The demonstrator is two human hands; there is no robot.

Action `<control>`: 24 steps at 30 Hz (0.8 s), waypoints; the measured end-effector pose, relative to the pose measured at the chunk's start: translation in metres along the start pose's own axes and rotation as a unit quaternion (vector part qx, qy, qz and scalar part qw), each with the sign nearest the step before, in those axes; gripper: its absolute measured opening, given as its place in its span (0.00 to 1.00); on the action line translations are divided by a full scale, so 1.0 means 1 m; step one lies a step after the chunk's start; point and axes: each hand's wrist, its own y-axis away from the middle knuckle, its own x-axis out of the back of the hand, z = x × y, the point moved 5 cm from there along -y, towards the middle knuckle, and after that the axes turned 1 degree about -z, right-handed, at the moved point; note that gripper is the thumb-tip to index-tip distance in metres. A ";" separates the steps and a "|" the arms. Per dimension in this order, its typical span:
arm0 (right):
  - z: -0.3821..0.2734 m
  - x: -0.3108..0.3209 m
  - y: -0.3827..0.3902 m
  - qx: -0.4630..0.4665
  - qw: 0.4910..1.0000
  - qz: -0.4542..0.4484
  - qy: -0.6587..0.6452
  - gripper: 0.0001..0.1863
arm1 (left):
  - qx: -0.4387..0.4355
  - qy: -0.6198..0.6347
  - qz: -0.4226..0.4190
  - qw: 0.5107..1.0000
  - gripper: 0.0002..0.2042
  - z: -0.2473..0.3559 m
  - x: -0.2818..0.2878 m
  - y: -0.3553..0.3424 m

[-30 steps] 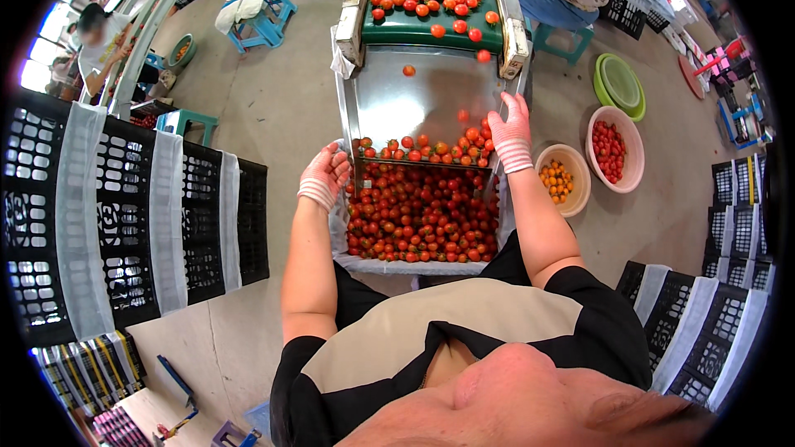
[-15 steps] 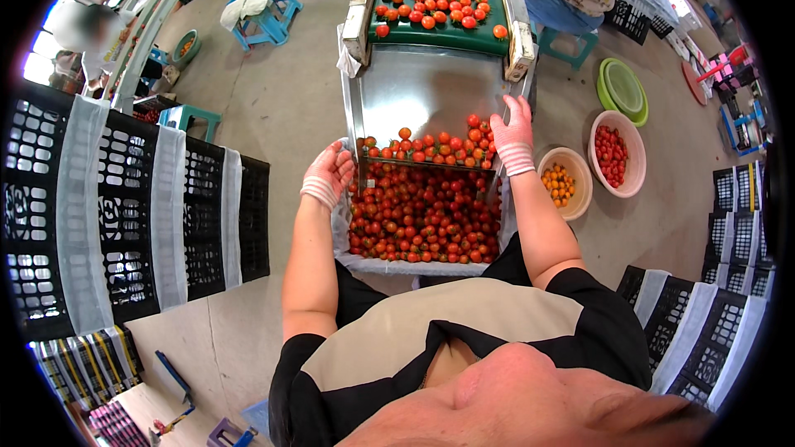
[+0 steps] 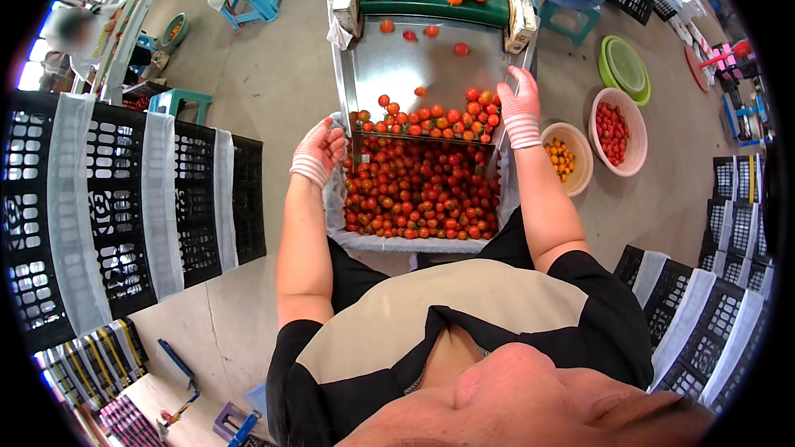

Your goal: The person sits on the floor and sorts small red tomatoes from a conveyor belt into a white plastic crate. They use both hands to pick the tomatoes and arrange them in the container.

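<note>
My left hand (image 3: 318, 151), in a pink glove with a striped cuff, is at the left side of a lined crate (image 3: 389, 243) by the chute's corner. Its fingers are loosely bent and apart, and I see nothing in them. My right hand (image 3: 520, 106), gloved alike, rests at the right rim of a metal chute (image 3: 406, 62), fingers stretched and apart. Between my hands, a row of cherry tomatoes (image 3: 439, 122) lies behind the chute's lower lip. Several more tomatoes are rolling down the metal. Below the lip, cherry tomatoes (image 3: 422, 194) fill the crate before my lap.
A green conveyor belt (image 3: 431, 6) carries tomatoes above the chute. Right stand a bowl of orange tomatoes (image 3: 585, 167), a pink basin of red ones (image 3: 636, 145) and green basins (image 3: 643, 93). Stacked black crates (image 3: 124, 199) are at left. Another person sits far right.
Tomatoes have come off the belt onto the chute, and the row at its lip has grown. The view has shifted slightly. Both hands stay at the chute's sides, the right one slightly higher.
</note>
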 end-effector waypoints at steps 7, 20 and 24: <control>0.036 -0.004 -0.012 -0.075 0.975 0.020 -0.210 0.21 | -0.006 -0.029 -0.016 0.999 0.17 0.002 0.003 -0.001; 0.036 -0.004 -0.011 -0.076 0.989 0.006 -0.126 0.19 | -0.008 -0.074 -0.019 0.997 0.20 0.004 0.005 0.002; 0.032 -0.002 -0.010 -0.064 0.994 0.004 -0.093 0.19 | -0.007 -0.072 -0.024 0.997 0.21 0.004 0.006 0.001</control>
